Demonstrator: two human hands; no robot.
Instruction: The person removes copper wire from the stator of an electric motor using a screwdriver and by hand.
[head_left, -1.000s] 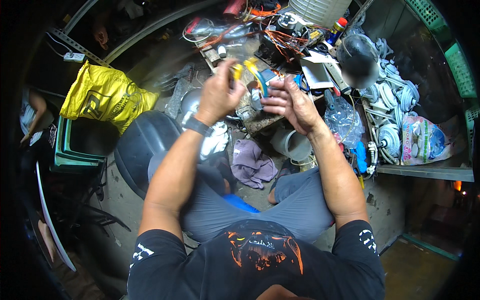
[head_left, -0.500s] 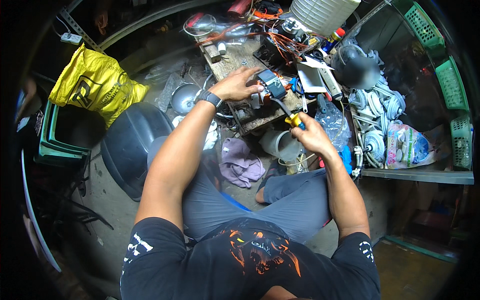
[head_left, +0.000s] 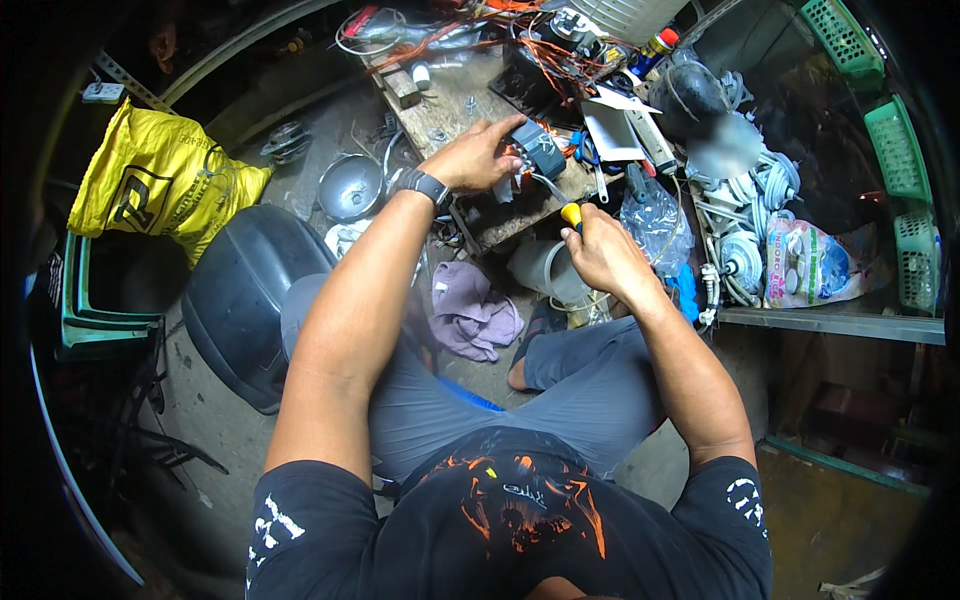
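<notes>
On a worn wooden board (head_left: 440, 105) lies a dark grey block with copper-coloured wire (head_left: 540, 148), perhaps a motor core. My left hand (head_left: 475, 158) grips its left side, fingers bent over the top and thumb low against it. In my right hand (head_left: 608, 250) is a screwdriver (head_left: 571, 214) with a yellow and blue handle. Its metal shaft points up and left to the block's near edge; whether the tip touches cannot be made out. Blue-handled scissors or pliers (head_left: 584, 148) lie just right of the block.
Loose orange wires (head_left: 560, 70) and a spray can (head_left: 654, 52) crowd the back. White fan-like parts (head_left: 745, 250) fill the right-hand tray. A white bucket (head_left: 550, 270) and purple cloth (head_left: 475, 310) sit below the board. A yellow sack (head_left: 165, 180) stands left.
The view has shifted slightly. My right hand has turned, with the screwdriver's handle swung round and its shaft at a new angle. My left fingers have curled closer over the block.
</notes>
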